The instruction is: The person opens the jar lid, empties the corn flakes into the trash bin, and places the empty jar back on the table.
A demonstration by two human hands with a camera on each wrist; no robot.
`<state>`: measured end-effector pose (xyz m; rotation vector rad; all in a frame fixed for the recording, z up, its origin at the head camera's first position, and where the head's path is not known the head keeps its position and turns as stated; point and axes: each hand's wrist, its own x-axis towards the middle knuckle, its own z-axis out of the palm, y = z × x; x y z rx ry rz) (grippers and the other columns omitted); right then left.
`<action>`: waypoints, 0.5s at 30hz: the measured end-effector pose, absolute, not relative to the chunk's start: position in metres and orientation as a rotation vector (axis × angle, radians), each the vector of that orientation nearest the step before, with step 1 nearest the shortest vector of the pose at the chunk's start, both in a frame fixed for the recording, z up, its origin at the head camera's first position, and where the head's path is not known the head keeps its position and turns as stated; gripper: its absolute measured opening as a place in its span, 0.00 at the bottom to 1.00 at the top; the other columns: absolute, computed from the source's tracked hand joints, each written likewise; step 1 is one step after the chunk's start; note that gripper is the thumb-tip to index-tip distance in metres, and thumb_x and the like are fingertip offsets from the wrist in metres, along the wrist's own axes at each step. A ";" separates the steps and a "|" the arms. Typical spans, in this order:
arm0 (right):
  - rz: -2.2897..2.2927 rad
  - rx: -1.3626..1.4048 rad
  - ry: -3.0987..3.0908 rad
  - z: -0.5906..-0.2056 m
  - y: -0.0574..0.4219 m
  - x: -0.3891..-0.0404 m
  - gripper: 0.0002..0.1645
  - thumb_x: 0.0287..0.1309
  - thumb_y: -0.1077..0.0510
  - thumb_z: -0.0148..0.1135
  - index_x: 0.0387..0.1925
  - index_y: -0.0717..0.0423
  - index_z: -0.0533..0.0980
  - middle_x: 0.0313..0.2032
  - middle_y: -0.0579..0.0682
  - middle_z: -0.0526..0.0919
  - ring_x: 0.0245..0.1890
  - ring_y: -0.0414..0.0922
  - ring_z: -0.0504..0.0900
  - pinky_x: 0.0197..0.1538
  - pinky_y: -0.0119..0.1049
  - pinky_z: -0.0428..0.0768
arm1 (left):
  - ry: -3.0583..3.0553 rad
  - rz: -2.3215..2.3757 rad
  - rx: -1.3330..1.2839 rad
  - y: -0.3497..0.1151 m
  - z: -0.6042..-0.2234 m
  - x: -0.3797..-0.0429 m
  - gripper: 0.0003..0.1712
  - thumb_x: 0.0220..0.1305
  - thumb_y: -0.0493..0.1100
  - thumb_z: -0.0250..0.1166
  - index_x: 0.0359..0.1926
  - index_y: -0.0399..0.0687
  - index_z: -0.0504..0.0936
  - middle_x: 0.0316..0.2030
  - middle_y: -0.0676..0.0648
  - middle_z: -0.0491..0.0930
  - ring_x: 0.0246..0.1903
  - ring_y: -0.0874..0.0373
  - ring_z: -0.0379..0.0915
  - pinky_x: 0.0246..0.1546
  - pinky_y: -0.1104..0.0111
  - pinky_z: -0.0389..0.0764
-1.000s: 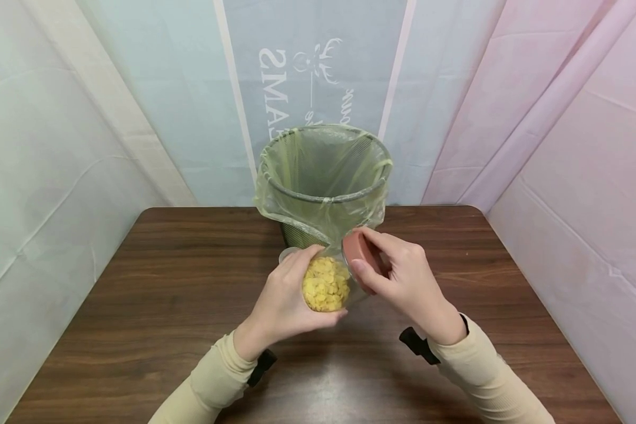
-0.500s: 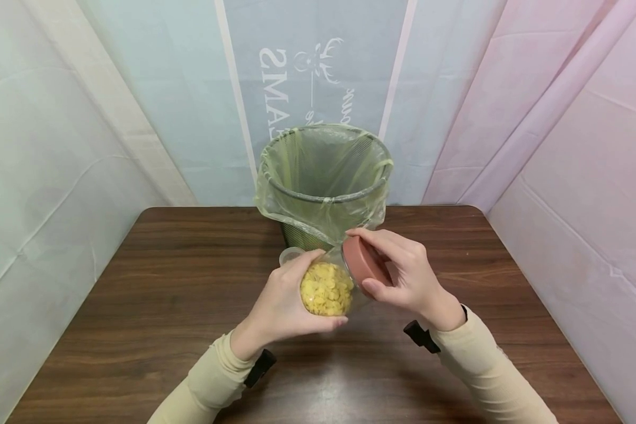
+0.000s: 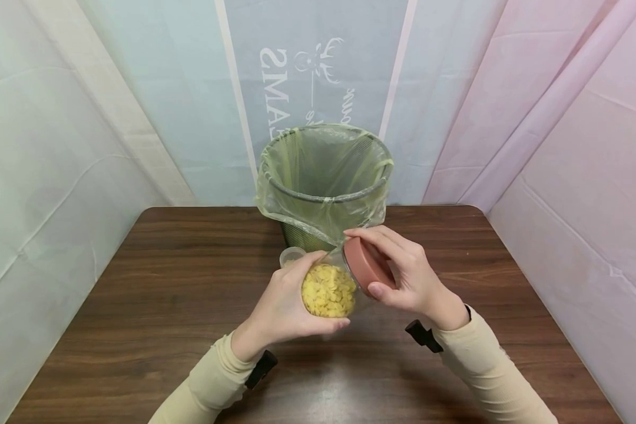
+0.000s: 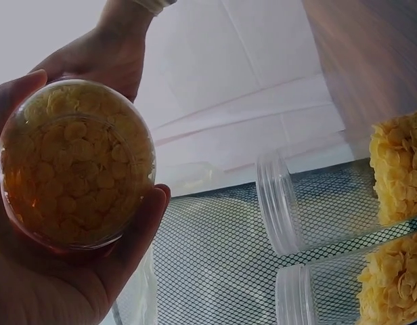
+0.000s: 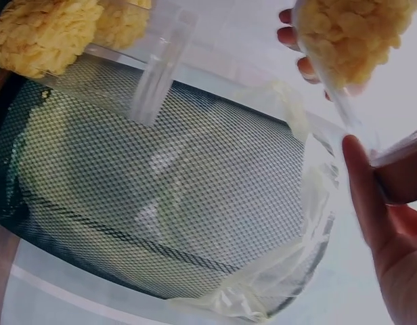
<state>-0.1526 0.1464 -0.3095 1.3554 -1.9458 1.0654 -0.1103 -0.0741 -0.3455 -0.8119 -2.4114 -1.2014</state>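
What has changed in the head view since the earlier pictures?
The jar has shifted slightly right and downward in view. The right hand has moved its thumb lower, baring more of the reddish lid. Nothing was let go: the left hand still holds the jar, the right the lid. The lined bin stayed put.

Desk: dark brown woodgrain, rounded far corners, glare at near edge. Back cloth: pale blue, grey centre panel, white stripes, mirrored lettering, antler print. Left cloth whitish, right cloth pinkish.
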 end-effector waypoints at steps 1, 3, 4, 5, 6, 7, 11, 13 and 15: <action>1.068 1.355 -1.975 -0.309 0.147 -0.152 0.41 0.60 0.33 0.49 0.57 0.64 0.72 0.45 0.52 0.80 0.39 0.40 0.76 0.38 0.27 0.73 | -2.409 -1.192 -0.810 -0.074 -0.346 -0.110 0.52 0.27 0.60 0.79 0.58 0.48 0.71 0.44 0.55 0.79 0.41 0.66 0.76 0.40 0.72 0.80; 1.077 1.350 -2.035 -0.307 0.148 -0.151 0.40 0.61 0.33 0.49 0.59 0.61 0.71 0.47 0.50 0.79 0.39 0.38 0.75 0.37 0.26 0.72 | -2.404 -1.173 -0.806 -0.074 -0.347 -0.110 0.53 0.27 0.60 0.79 0.58 0.47 0.70 0.44 0.55 0.79 0.40 0.65 0.76 0.40 0.71 0.80; 1.088 1.348 -2.058 -0.306 0.149 -0.151 0.40 0.61 0.33 0.49 0.59 0.61 0.71 0.48 0.50 0.79 0.40 0.39 0.75 0.38 0.26 0.72 | -2.400 -1.158 -0.804 -0.073 -0.348 -0.110 0.54 0.27 0.61 0.79 0.58 0.46 0.70 0.44 0.54 0.79 0.41 0.64 0.76 0.41 0.70 0.80; 1.098 1.345 -2.080 -0.306 0.149 -0.150 0.40 0.61 0.32 0.49 0.60 0.60 0.70 0.49 0.50 0.78 0.42 0.39 0.75 0.39 0.27 0.72 | -2.395 -1.141 -0.802 -0.073 -0.348 -0.110 0.54 0.27 0.61 0.79 0.59 0.45 0.70 0.45 0.53 0.78 0.41 0.63 0.76 0.41 0.69 0.80; 1.107 1.333 -2.104 -0.305 0.150 -0.150 0.41 0.62 0.32 0.48 0.61 0.59 0.70 0.50 0.51 0.78 0.44 0.40 0.75 0.40 0.27 0.74 | -2.392 -1.124 -0.799 -0.073 -0.348 -0.110 0.54 0.28 0.61 0.78 0.59 0.44 0.70 0.45 0.53 0.78 0.41 0.62 0.76 0.41 0.69 0.80; 1.124 1.321 -2.126 -0.305 0.150 -0.149 0.41 0.62 0.31 0.47 0.61 0.59 0.69 0.51 0.51 0.78 0.46 0.40 0.76 0.40 0.27 0.76 | -2.386 -1.106 -0.797 -0.073 -0.349 -0.110 0.55 0.27 0.62 0.78 0.59 0.44 0.69 0.46 0.52 0.78 0.42 0.61 0.76 0.42 0.67 0.80; 1.184 1.236 -2.211 -0.304 0.152 -0.147 0.39 0.64 0.32 0.43 0.62 0.56 0.69 0.53 0.52 0.77 0.50 0.41 0.77 0.42 0.34 0.82 | -2.351 -1.048 -0.794 -0.071 -0.350 -0.110 0.55 0.27 0.62 0.78 0.58 0.42 0.70 0.46 0.50 0.78 0.43 0.59 0.76 0.43 0.65 0.80; 1.210 1.186 -2.253 -0.303 0.153 -0.147 0.35 0.66 0.35 0.43 0.63 0.54 0.69 0.53 0.51 0.77 0.49 0.41 0.77 0.42 0.37 0.83 | -2.337 -1.014 -0.793 -0.070 -0.350 -0.111 0.55 0.27 0.62 0.78 0.58 0.42 0.70 0.46 0.49 0.78 0.44 0.58 0.75 0.44 0.65 0.80; 1.212 1.143 -2.291 -0.301 0.154 -0.147 0.30 0.68 0.41 0.46 0.62 0.53 0.69 0.53 0.50 0.78 0.50 0.41 0.78 0.44 0.38 0.82 | -2.326 -0.978 -0.791 -0.070 -0.351 -0.112 0.55 0.27 0.62 0.78 0.58 0.41 0.70 0.46 0.48 0.78 0.45 0.58 0.75 0.45 0.64 0.80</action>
